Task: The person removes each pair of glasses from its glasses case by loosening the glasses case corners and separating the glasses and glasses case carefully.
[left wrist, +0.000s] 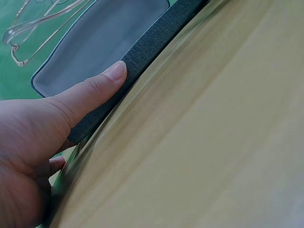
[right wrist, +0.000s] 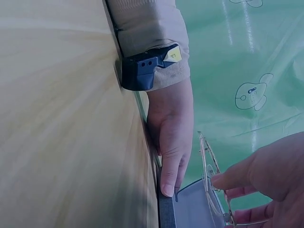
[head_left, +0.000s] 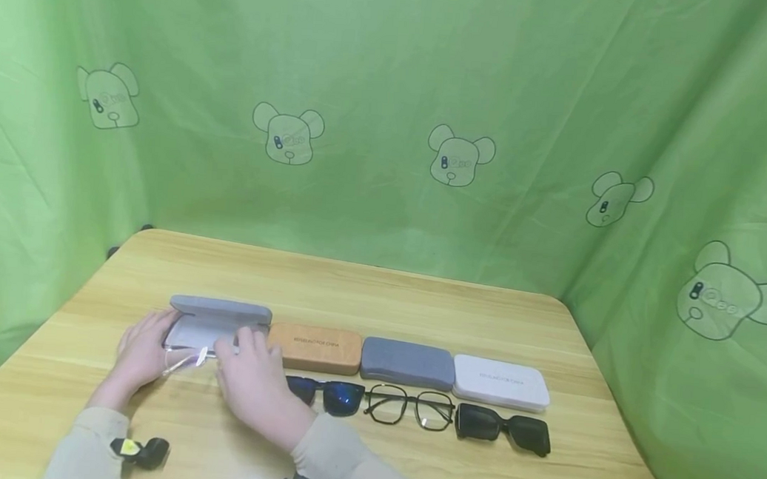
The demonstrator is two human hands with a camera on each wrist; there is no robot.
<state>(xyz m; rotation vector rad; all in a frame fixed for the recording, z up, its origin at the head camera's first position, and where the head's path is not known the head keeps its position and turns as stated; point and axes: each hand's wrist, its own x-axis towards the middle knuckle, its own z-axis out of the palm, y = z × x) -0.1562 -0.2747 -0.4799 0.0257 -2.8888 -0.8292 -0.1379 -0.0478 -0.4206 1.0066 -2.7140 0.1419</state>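
Note:
At the left of the table, a grey glasses case (head_left: 221,307) stands with its lid raised and its pale lining showing. My left hand (head_left: 140,352) grips the left end of this case; in the left wrist view the thumb (left wrist: 102,85) presses on its front edge. With thumb and fingers, my right hand (head_left: 253,379) pinches a pair of clear-framed glasses (right wrist: 204,164). In the head view, the glasses (head_left: 183,363) hang at the front of the opened case, a lens catching the light. Part of the right fingers is hidden behind the frame in the right wrist view.
Right of the opened case, an orange case (head_left: 314,350), a blue-grey case (head_left: 407,363) and a white case (head_left: 502,385) lie closed in a row. Before them lie blue-lensed sunglasses (head_left: 343,398), black-framed glasses (head_left: 387,406) and black sunglasses (head_left: 526,433). Green curtain (head_left: 372,209) surrounds the table.

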